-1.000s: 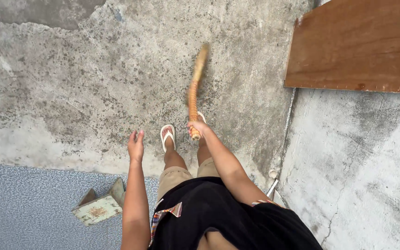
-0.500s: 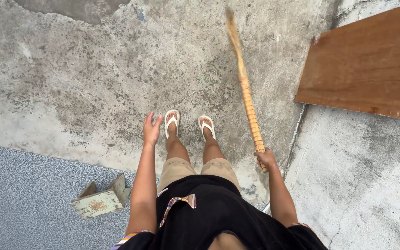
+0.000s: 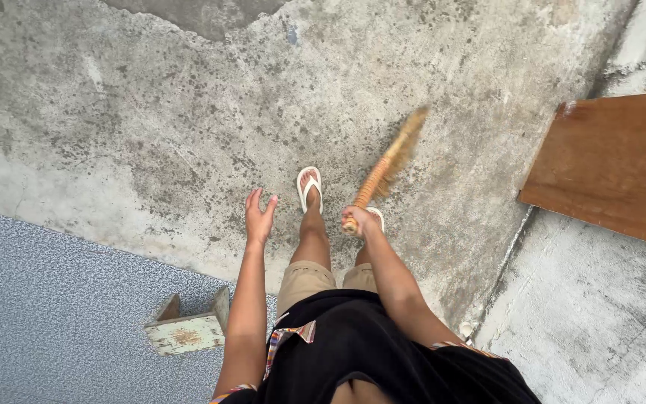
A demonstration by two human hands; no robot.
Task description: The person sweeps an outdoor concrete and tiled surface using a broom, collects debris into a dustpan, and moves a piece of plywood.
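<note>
A small wooden stool sat near left beside the person. The left hand hung empty, fingers apart. The right hand had its fingers clamped on a broom, angled far-right over the concrete floor, its bristles blurred.

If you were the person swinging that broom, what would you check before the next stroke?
1. Grip on the broom: right hand is closed around the handle end. Ok.
2. Left hand: open, empty, apart from the broom. Ok.
3. Feet: white sandals flat on the concrete floor; the brush passes close to the right foot. Cannot tell if it clears.
4. Wooden board: lies to the right, apart from the brush. Ok.
5. Small wooden stool: beside the left arm, away from the brush. Ok.
6. Dirt ahead: floor is stained; loose debris cannot tell.
</note>
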